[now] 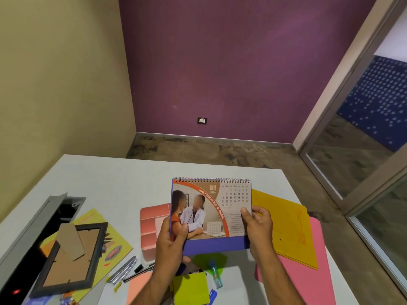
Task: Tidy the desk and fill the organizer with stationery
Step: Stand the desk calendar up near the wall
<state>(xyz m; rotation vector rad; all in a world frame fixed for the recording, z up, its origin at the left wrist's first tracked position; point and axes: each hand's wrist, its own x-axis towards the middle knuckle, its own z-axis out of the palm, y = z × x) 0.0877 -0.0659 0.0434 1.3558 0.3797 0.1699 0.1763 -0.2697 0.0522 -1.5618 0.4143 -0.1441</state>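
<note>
I hold a spiral-bound desk calendar [217, 203] upright above the white desk [123, 175], showing June. My left hand [170, 238] grips its lower left corner, thumb on the front. My right hand [258, 225] grips its right edge, thumb on the page. Behind the calendar's left side stands a pink desk organizer [150, 227], partly hidden. Several pens [125, 270] lie on the desk below it. A green sticky pad [190, 288] and a clear glue tube [215, 275] lie between my forearms.
A yellow folder [290, 225] lies on a pink folder [308, 274] at the right. At the left a picture frame [72, 258] lies face down on a yellow booklet [114, 238], beside an open grey cable hatch [44, 219]. An orange pad [137, 287] lies near the front edge.
</note>
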